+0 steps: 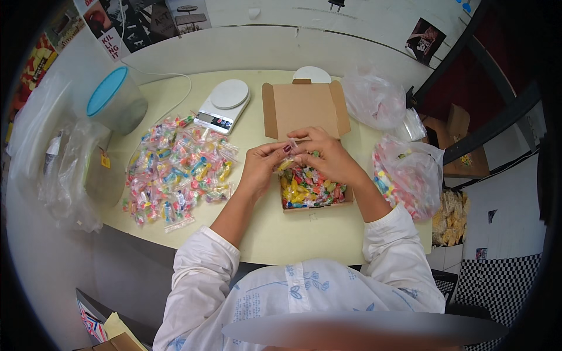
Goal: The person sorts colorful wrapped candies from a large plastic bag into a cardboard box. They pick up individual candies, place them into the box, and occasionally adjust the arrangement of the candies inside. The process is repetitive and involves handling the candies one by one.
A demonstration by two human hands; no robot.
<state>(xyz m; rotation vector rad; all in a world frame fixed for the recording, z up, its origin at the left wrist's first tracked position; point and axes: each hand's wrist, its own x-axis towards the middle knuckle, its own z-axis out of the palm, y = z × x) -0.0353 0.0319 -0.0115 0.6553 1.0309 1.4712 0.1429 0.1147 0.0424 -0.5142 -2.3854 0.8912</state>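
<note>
Above an open cardboard box (316, 207), my left hand (262, 166) and my right hand (327, 155) meet at a small clear plastic bag (287, 163) with a yellow wrapped candy showing in it. Fingers of both hands pinch the bag near its top. Loose wrapped candies (309, 186) in yellow, red, green and blue fill the box beneath. Its lid stands folded back behind my hands. To the left, a wide heap of small clear bags of wrapped candies (175, 171) covers the table.
A white kitchen scale (222, 107) stands behind the heap. At the left are a clear tub with a blue lid (107, 91) and plastic bags (70, 180). On the right lie a large bag of colourful candies (410, 177) and another plastic bag (375, 98). A cable (184, 94) runs behind.
</note>
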